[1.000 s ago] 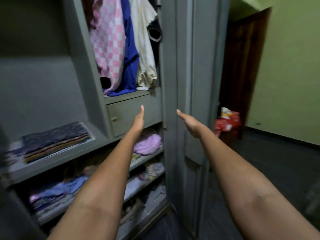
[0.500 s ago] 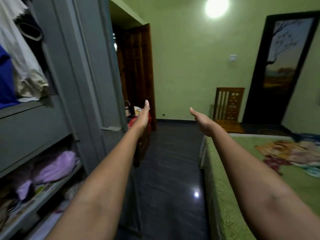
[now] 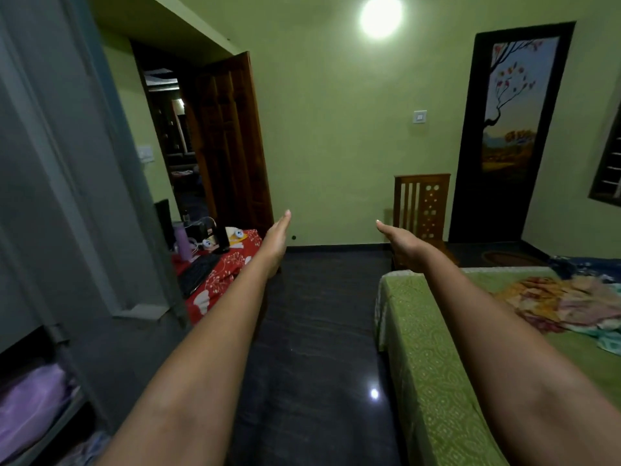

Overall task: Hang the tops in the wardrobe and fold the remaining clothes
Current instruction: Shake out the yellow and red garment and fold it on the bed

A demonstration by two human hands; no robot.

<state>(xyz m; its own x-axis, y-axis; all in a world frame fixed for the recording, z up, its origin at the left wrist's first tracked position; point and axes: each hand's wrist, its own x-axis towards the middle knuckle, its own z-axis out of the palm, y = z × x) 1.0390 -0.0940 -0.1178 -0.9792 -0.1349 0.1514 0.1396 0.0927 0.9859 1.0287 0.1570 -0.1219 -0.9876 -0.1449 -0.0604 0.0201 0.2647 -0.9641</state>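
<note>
No readable writing or brand marks anywhere; blur hides fine print. Left hand point(image 3: 277, 238) and right hand point(image 3: 401, 242) both stretched forward in mid-air, fingers straight and held together, holding nothing, palms facing each other, well apart. Bare forearms, no sleeves.

Task things: heap of clothes point(image 3: 564, 304) crumpled on the bed point(image 3: 433, 364) at right, soft printed fabric in orange, pink and pale blue, well away from both hands. Wardrobe point(image 3: 67, 203) at left edge, grey painted, flat panel door open; a folded lilac cloth point(image 3: 30, 401) sits on a lower shelf, smooth and puffy.

Bed cover is green with a small woven pattern, white fringe along the foot end. Floor point(image 3: 312, 331) dark, glossy, reflects the ceiling lamp point(image 3: 381, 13). Walls matte light green. Low table with red floral cloth point(image 3: 225, 274) beside the wardrobe, black keyboard point(image 3: 196, 275) lying on it, purple bottle point(image 3: 183, 242) upright behind. Brown panelled wooden door point(image 3: 232, 142) stands open. Wooden chair point(image 3: 421, 206) with slats and round cut-outs against the far wall. White wall switch point(image 3: 420, 116). Dark door with painted tree scene point(image 3: 514, 129) at right.
</note>
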